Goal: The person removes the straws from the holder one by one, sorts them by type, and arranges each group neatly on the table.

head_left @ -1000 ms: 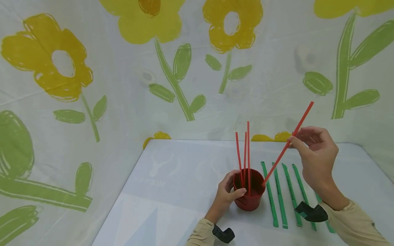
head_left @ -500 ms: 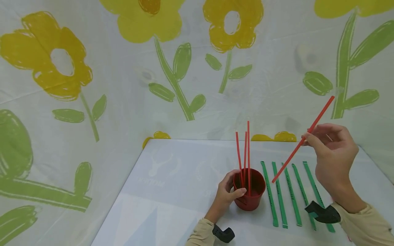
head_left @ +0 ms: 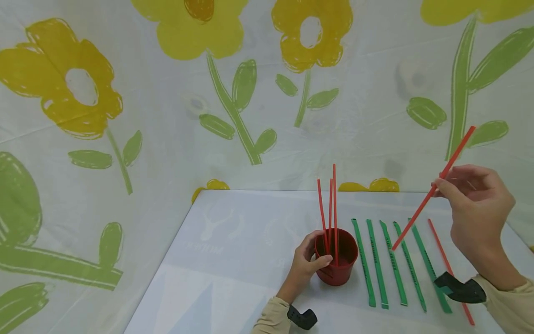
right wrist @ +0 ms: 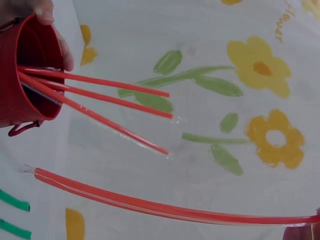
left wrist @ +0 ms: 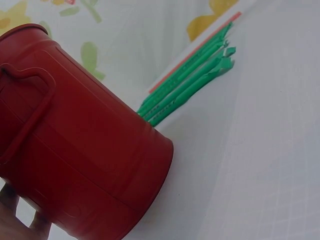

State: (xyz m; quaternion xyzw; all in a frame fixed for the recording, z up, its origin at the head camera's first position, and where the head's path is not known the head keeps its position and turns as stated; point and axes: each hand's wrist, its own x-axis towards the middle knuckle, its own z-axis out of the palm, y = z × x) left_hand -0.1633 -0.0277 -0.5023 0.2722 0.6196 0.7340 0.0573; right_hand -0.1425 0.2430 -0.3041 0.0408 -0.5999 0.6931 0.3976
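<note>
A small red metal bucket [head_left: 337, 274] stands on the white table, steadied by my left hand [head_left: 305, 260], whose thumb and fingers grip its rim from the left. Three red straws [head_left: 335, 208] lean upright inside it. My right hand [head_left: 479, 208] pinches another red straw [head_left: 417, 213] between thumb and fingertips, slanted in the air to the right of the bucket. In the right wrist view, the held straw [right wrist: 150, 206] has a clear wrapper sticking out past its end. The bucket's side and handle [left wrist: 37, 100] fill much of the left wrist view.
Several green wrapped straws [head_left: 375, 264] lie in a row to the right of the bucket. Beyond them a single red straw [head_left: 442, 250] lies on the table, partly behind the right wrist strap. A flower-printed curtain [head_left: 354, 139] hangs behind the table [head_left: 217, 241].
My right hand has carried its red straw rightward, away from the bucket and over the green straws. The red straw lying on the table has come into view. My left hand stays on the bucket.
</note>
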